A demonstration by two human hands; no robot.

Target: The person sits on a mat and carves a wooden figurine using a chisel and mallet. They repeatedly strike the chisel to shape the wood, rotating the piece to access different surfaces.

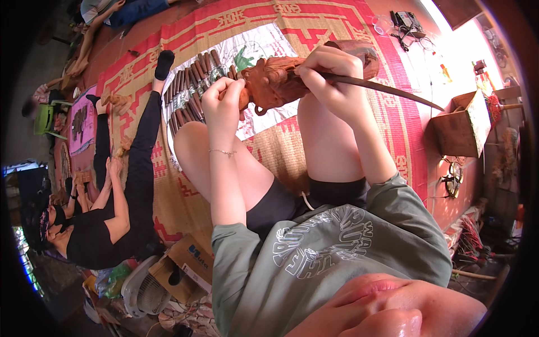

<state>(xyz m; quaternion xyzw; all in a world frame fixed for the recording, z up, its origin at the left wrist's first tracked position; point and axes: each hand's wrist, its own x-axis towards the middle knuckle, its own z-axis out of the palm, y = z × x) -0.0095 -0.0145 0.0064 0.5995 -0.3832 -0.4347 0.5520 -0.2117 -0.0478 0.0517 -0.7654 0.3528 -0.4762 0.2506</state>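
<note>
A reddish-brown carved wooden figure (275, 84) lies across my raised knees, with a rounded, detailed end toward the left. My left hand (223, 104) grips that left end, fingers closed around it. In my right hand (336, 84) is a long, thin dark file (393, 91), held in a pinch against the upper part of the carving. Its free end tapers off toward the right. Beyond my left knee, several carving tools (191, 87) with brown handles lie in rows on a white printed sheet (269, 40).
A red and tan woven mat (275, 160) covers the floor under me. To the right stands an open wooden box (463, 126); a black device with cables (409, 25) lies at the far right. At left, another person (104, 224) sits with legs outstretched. A cardboard box (182, 269) stands at lower left.
</note>
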